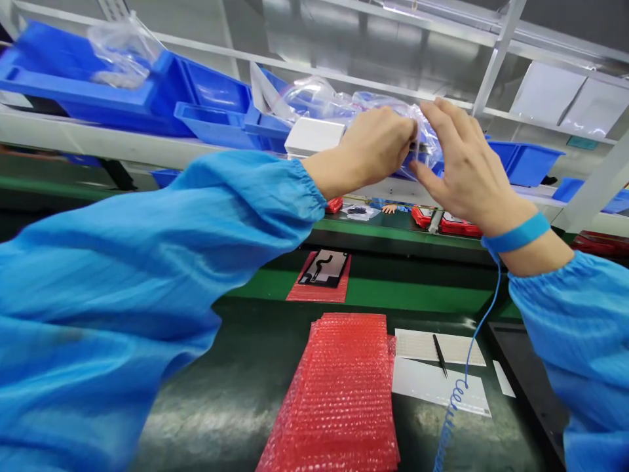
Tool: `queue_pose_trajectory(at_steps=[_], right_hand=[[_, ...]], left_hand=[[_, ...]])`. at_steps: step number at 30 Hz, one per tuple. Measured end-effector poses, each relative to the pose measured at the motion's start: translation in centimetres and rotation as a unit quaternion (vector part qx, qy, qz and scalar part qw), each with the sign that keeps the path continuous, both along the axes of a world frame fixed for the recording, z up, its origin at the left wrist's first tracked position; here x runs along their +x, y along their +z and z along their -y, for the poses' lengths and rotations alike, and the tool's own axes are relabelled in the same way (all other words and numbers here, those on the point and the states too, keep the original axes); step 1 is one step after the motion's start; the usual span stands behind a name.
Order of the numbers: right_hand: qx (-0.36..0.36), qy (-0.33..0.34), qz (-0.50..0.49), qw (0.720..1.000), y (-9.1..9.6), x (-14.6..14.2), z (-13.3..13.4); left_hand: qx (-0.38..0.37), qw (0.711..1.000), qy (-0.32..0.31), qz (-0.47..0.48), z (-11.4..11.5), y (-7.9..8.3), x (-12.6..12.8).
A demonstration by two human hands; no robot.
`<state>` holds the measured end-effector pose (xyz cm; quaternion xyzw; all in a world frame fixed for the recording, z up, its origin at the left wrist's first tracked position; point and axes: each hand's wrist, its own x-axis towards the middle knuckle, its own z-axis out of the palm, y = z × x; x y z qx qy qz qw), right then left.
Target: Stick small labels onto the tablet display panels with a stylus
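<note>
Both my hands are raised to the shelf, at a clear plastic bag with small dark contents that I cannot make out. My left hand is closed, its fingers pinching the bag's edge. Just right of it, my right hand has its fingers and thumb spread around the bag's other side. A blue wrist strap with a coiled cord circles my right wrist. Below my left hand's wrist sits a stack of white cards or boxes, and more clear bags lie behind.
Blue bins line the shelf. Red bubble-wrap bags are stacked on the dark green bench. Right of them lie white sheets and a slim black pointed tool. Farther back, a flat black-edged panel rests on red wrap. Another person's hand shows beyond.
</note>
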<state>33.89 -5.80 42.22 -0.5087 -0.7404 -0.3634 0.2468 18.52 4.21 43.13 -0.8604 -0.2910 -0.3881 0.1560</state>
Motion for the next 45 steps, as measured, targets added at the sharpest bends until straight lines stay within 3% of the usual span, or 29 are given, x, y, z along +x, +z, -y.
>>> queue_pose_trajectory(at_steps=[8,13,17,20,23,26,28,31,38,41,45], right_hand=[[-0.023,-0.045,-0.011,0.999,1.2,-0.3,-2.3],[0.003,-0.088,0.0,0.996,1.3,-0.4,-3.4],[0.013,-0.097,0.006,0.995,1.8,1.0,-5.3],[0.006,-0.146,-0.004,0.989,2.8,1.5,-6.6],[0.015,-0.184,-0.039,0.982,3.7,0.1,-6.8],[0.099,-0.106,-0.021,0.989,3.7,-2.9,-6.5],[0.12,-0.02,0.024,0.992,3.2,-5.3,-6.6],[0.064,0.04,0.091,0.993,2.3,-8.5,-7.2],[-0.036,-0.04,0.157,0.986,2.7,-11.5,-8.8],[-0.026,-0.07,0.158,0.985,3.1,-11.1,-9.2],[-0.023,-0.045,0.062,0.997,3.5,-9.7,-9.6]], left_hand=[[0.053,0.999,0.003,-0.001,-0.8,-0.4,-0.6],[0.101,0.994,-0.045,-0.002,-1.1,0.0,-2.1],[0.16,0.983,-0.088,0.023,-2.3,1.5,-5.8],[0.171,0.983,-0.044,0.051,-3.9,2.5,-9.7],[0.148,0.989,0.002,0.011,-5.6,2.4,-13.3],[0.102,0.992,0.002,-0.079,-7.0,1.2,-15.2],[0.071,0.99,-0.007,-0.121,-7.6,0.3,-15.4],[0.05,0.99,-0.02,-0.132,-7.8,-0.4,-14.8],[0.038,0.997,-0.063,-0.003,-7.1,0.8,-13.5],[-0.01,0.99,-0.132,0.048,-7.1,0.8,-13.3],[-0.094,0.966,-0.225,0.091,-7.6,0.3,-12.9]])
